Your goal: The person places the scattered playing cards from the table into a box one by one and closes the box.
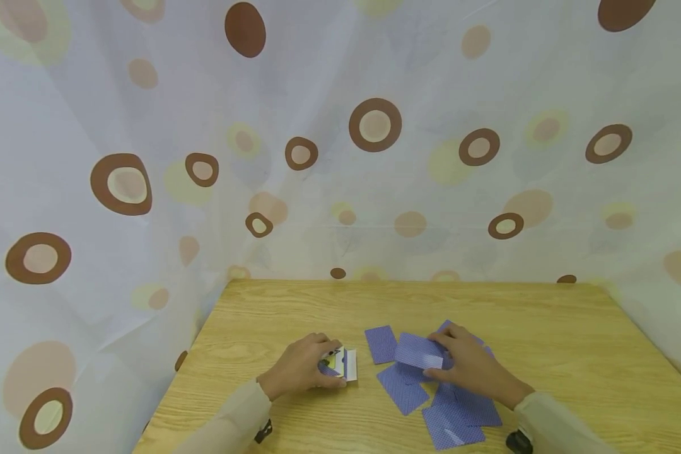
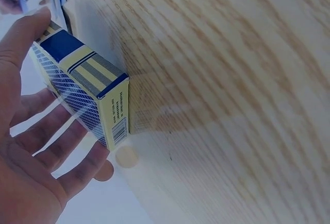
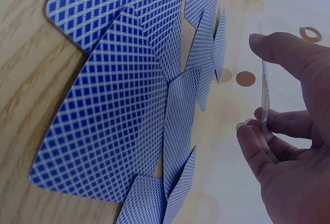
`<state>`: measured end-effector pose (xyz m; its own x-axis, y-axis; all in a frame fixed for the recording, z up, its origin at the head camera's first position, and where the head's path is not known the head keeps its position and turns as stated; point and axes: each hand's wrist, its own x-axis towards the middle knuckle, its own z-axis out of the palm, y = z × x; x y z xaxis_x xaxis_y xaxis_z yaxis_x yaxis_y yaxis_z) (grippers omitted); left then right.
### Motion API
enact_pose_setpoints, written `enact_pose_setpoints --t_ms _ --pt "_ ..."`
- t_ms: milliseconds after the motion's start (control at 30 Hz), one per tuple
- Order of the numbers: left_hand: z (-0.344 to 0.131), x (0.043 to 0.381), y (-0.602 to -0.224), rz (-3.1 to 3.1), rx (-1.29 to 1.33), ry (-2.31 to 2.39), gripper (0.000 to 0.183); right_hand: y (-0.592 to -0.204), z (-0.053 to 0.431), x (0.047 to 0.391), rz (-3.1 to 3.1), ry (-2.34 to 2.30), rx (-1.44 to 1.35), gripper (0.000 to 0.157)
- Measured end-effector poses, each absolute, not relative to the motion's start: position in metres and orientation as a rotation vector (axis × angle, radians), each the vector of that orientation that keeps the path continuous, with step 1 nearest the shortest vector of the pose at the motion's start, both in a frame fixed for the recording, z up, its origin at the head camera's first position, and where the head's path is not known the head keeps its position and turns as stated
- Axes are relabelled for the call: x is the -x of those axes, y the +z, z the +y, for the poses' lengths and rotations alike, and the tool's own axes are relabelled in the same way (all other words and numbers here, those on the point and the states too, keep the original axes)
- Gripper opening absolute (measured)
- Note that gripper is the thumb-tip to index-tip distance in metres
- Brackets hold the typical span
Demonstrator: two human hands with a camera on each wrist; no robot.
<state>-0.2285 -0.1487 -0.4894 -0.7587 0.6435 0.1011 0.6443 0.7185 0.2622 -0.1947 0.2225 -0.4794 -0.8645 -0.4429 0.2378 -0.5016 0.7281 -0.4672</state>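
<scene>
My left hand (image 1: 302,367) grips a small playing-card box (image 2: 95,72) on the table, thumb along one narrow side and fingers across the other. In the head view a white flap (image 1: 352,364) stands out from the box's right end. A barcode shows on the other end in the left wrist view. My right hand (image 1: 473,369) pinches a blue-checked playing card (image 1: 417,350) between thumb and fingers, raised above the others; edge-on, it looks like a thin strip in the right wrist view. Beneath it several blue-backed cards (image 3: 113,116) lie face down, overlapping.
The cards spread over a wooden table (image 1: 295,302), right of the box. One card (image 1: 381,344) lies at the left of the spread. A white curtain (image 1: 329,82) with brown and tan spots hangs behind the table and along its sides.
</scene>
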Motion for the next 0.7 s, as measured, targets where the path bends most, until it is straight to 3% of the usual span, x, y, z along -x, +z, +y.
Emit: enact_pose_setpoints --t_ms 700 --pt "-0.147 0.225 -0.485 -2.881 1.109 -0.417 0.074 -0.475 0.198 0.194 -2.872 0.892 -0.785 0.063"
